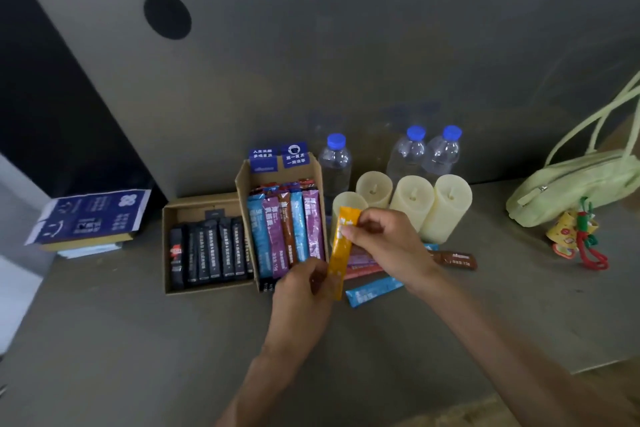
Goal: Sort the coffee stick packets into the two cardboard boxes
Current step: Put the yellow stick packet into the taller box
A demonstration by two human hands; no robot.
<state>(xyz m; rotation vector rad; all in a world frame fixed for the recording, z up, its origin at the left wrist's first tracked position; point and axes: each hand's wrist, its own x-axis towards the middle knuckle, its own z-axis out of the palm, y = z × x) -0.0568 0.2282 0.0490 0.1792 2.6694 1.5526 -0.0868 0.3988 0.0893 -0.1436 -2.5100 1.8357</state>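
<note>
2 forearms rise from the bottom edge. The left hand [301, 291] pinches the lower end of an orange packet [339, 256]; the right hand [384, 239] pinches its upper part, holding it nearly upright just right of the coloured-packet box [298, 173]. Loose packets [372, 291] lie beneath the right wrist. The black-packet box [194, 213] adjoins at centre left, with open table [121, 340] at lower left. 4 candles [412, 204] stand behind.

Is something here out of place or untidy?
Yes. Several packets lie loose and crossed on the table right of the taller box, among them a blue packet and a brown packet. The boxed ones lie in neat rows.
</note>
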